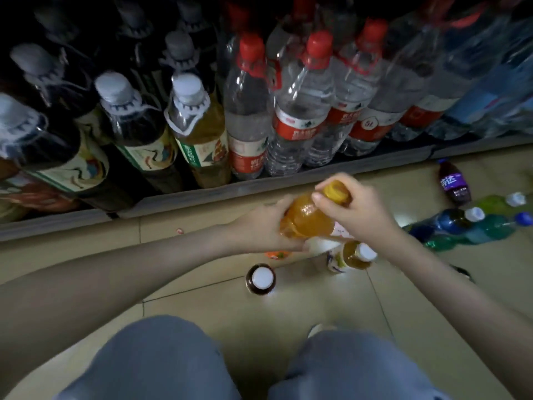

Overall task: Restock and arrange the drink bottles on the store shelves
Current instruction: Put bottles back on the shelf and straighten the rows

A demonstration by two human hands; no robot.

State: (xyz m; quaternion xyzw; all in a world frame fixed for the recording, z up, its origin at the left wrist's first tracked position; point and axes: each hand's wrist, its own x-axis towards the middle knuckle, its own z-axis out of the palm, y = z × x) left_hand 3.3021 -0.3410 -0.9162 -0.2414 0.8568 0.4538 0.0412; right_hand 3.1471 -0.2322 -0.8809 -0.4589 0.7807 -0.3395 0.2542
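An orange drink bottle (310, 216) with a yellow cap is held above the floor, in front of the bottom shelf (184, 199). My left hand (264, 226) grips its body from the left. My right hand (350, 204) grips its neck and cap from the right. On the shelf stand dark tea bottles (135, 125) with white caps at the left and clear water bottles (300, 111) with red caps at the right.
On the tiled floor under my hands stand a dark bottle with a white cap (261, 280) and a yellow tea bottle (353, 256). At the right lie a purple bottle (454, 183) and several blue and green bottles (473, 223). My knees fill the bottom.
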